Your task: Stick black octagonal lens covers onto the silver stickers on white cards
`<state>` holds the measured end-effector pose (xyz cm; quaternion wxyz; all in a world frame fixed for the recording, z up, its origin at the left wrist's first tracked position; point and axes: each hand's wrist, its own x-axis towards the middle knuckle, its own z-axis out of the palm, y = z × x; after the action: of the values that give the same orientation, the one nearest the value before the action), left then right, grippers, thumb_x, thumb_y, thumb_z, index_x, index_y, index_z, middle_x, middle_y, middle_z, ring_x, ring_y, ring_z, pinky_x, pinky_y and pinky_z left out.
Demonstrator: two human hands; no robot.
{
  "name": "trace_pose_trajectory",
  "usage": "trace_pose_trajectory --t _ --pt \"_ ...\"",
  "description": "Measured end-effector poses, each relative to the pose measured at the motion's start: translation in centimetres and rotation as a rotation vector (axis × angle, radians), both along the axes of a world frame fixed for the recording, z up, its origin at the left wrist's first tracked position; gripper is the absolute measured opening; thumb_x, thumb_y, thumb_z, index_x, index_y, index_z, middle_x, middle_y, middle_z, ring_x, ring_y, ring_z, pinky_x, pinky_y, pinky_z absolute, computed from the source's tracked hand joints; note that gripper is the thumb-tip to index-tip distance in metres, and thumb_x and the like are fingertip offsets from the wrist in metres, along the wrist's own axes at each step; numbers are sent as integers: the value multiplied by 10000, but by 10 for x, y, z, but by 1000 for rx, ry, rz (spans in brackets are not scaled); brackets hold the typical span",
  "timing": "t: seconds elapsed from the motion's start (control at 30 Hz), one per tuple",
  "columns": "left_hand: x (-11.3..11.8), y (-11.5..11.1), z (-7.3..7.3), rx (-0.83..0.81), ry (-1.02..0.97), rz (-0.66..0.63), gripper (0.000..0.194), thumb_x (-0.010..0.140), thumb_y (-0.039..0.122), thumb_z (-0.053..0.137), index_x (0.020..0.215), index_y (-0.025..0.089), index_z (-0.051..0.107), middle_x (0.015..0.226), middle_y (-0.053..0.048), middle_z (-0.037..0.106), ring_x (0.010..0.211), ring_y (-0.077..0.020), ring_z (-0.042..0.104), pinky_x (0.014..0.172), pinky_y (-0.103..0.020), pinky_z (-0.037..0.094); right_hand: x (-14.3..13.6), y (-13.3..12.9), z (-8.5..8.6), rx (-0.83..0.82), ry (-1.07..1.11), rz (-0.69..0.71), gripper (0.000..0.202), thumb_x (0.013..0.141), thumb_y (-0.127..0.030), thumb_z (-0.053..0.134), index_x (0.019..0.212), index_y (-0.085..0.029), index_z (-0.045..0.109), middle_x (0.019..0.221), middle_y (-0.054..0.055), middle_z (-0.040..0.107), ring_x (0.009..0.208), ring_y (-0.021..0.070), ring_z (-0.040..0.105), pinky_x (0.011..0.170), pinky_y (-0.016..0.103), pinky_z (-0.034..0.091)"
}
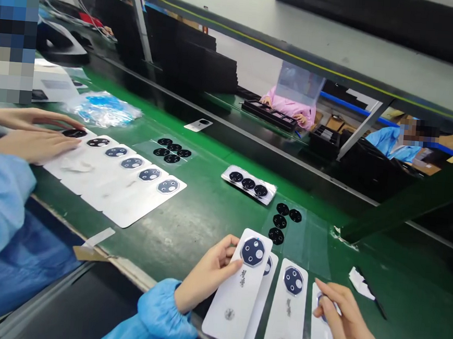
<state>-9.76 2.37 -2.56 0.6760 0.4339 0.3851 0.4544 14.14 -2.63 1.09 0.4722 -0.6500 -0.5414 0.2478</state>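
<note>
My left hand (213, 267) grips the edge of a white phone back panel (235, 301), its thumb lying on the face. This panel has a dark camera plate with round holes near its top and dark markings lower down. Another white panel (258, 308) lies partly hidden behind it. To the right lies a similar panel (288, 313) on the green bench. My right hand (348, 320) is over a further panel (317, 333), fingers curled together near its camera plate; whatever they pinch is too small or hidden to make out.
Black camera plates lie on a clear sheet (303, 238) and on a white strip (248, 186). At left, a co-worker's hands (36, 141) rest on a row of panels (130, 198). A dark thin tool (373, 296) lies right. A metal post (404, 204) stands behind.
</note>
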Motion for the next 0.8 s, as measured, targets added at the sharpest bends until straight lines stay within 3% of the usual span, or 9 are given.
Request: trace_pose_trajectory --t 0.13,0.33,0.43,0.53,0.63,0.7,0.8 --pt "-2 -1 1 -9 17 5 352 768 449 657 912 188 469 855 -23 664 704 -139 623 616 -241 469 -23 11 -7 -34 166 35 329 773 -500 621 915 -205 639 870 40 563 589 135 530 521 240 491" --pt "-11 -2 0 -7 48 7 343 795 441 621 930 183 440 879 -37 664 712 -139 626 613 -239 479 -34 18 -14 -126 181 182 302 807 -482 585 693 -203 606 636 -8 512 536 124 460 506 238 419" --pt "-25 -1 -2 37 134 -19 343 830 427 561 1016 187 402 909 -56 660 754 -167 647 624 -262 498 -40 19 -14 -102 132 221 241 797 -450 604 743 -216 631 751 17 576 667 157 520 588 245 436" --pt "-43 1 -7 173 471 -13 344 872 366 467 1139 192 338 844 -26 646 711 -169 647 607 -274 498 -47 20 -15 -104 160 312 207 789 -430 615 786 -225 643 852 38 603 791 186 543 654 251 451" --pt "-53 -2 -10 276 802 64 380 844 282 493 1186 194 353 725 29 570 597 -160 576 563 -280 454 -53 22 -18 -196 222 365 224 792 -439 607 855 -227 638 840 30 586 763 178 540 627 248 446" --pt "-54 -7 -10 354 975 158 301 828 248 528 1111 197 441 783 3 551 674 -189 568 584 -300 444 -57 24 -20 -265 239 368 236 783 -443 621 839 -213 627 781 16 569 684 158 522 576 241 426" --pt "-52 -16 -11 711 1269 251 67 886 196 471 898 186 536 900 -41 570 810 -209 555 661 -324 466 -64 30 -21 -311 197 398 253 792 -433 620 721 -191 594 667 -9 528 582 125 464 532 233 391"
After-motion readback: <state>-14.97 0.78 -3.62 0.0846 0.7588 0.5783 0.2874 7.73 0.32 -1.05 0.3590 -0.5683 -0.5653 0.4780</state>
